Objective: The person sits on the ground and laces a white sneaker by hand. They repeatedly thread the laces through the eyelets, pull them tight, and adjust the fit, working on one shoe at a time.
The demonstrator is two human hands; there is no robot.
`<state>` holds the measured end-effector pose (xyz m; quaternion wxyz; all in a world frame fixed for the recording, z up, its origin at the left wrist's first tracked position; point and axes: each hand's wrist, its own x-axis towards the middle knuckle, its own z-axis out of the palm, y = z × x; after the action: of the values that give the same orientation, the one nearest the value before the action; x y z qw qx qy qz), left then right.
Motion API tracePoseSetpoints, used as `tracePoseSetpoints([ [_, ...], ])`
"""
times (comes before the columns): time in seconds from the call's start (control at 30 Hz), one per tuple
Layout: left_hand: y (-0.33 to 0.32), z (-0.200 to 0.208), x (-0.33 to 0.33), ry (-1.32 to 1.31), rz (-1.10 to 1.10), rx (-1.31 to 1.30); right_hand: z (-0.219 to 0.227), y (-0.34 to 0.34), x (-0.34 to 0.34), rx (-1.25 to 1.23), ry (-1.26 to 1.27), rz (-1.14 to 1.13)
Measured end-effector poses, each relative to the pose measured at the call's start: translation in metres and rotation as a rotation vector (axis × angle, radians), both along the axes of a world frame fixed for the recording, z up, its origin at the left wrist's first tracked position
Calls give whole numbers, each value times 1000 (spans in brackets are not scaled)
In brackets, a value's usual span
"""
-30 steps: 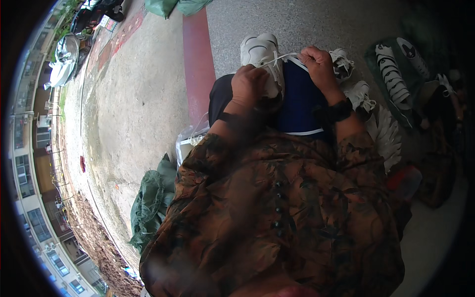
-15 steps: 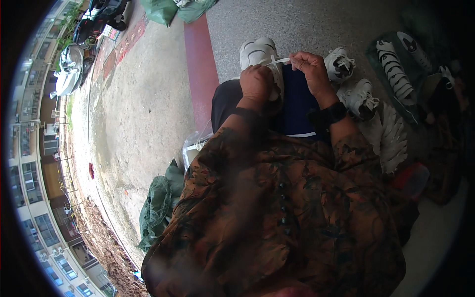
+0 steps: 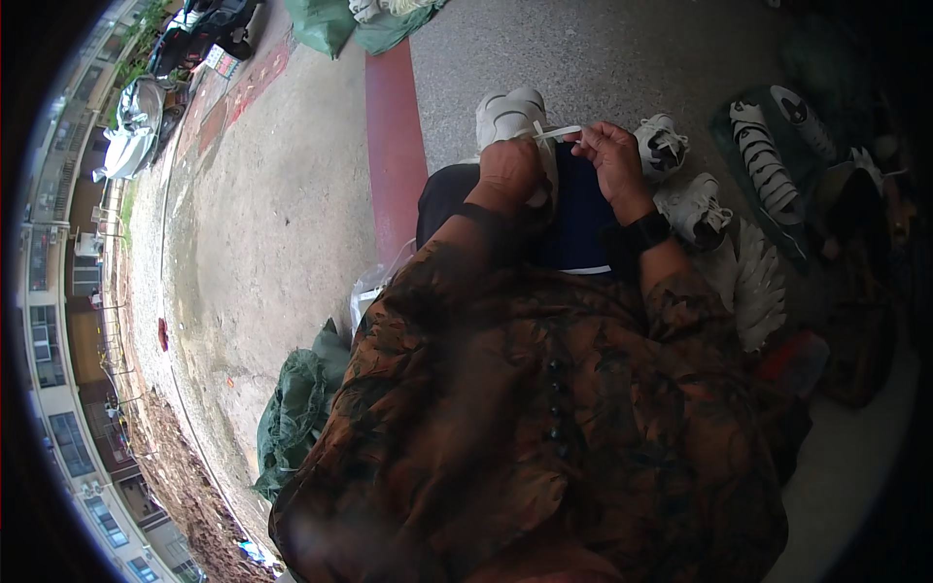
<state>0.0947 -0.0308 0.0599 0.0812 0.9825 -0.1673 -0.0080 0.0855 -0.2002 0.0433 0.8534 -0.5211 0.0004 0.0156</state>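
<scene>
Head view: chunky white sneaker [image 3: 510, 117] beside dark blue cloth [image 3: 581, 219]; lacing looks partway, flat white lace [image 3: 561, 131] out but unfinished, pinched in my right hand [image 3: 610, 160]; left hand [image 3: 510, 173] curled at the sneaker (grip hidden, can't tell).

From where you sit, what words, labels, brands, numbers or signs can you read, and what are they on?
Nothing can be read clearly.
Small coloured board, upper left: its marks are too small and blurred.
White shoe by the left hand: no lettering I can make out.
</scene>
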Motion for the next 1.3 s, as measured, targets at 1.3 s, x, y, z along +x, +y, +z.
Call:
tracePoseSetpoints([
  [1.3, 1, -7, -5, -115, -59, -78, -3, 7, -7, -1180, -961, 195],
])
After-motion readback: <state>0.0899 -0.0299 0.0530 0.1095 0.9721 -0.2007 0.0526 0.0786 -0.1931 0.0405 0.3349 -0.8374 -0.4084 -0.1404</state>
